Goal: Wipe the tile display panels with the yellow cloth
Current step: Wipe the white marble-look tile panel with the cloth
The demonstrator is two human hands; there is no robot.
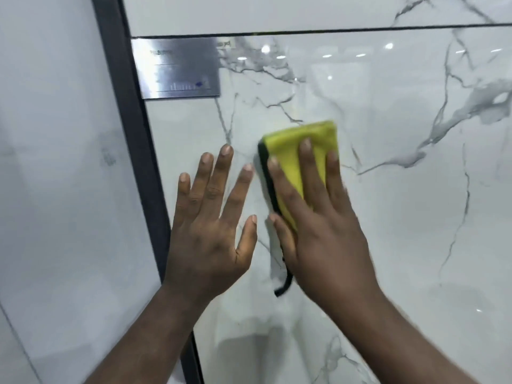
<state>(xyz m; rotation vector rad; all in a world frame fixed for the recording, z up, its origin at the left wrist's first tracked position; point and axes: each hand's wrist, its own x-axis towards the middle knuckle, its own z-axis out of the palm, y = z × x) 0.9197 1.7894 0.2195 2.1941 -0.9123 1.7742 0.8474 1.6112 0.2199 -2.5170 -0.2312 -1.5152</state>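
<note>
Pressing the yellow cloth [300,151] flat against the marble tile panel [388,217], my right hand [318,223] lies on it with fingers straight and spread. My left hand [210,225] rests just beside it, palm on the panel, fingers splayed open, holding nothing.

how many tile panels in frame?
3. A plain panel left of the dark frame; the veined panel under the yellow cloth; an upper panel above the horizontal seam. More may lie outside the view.
</note>
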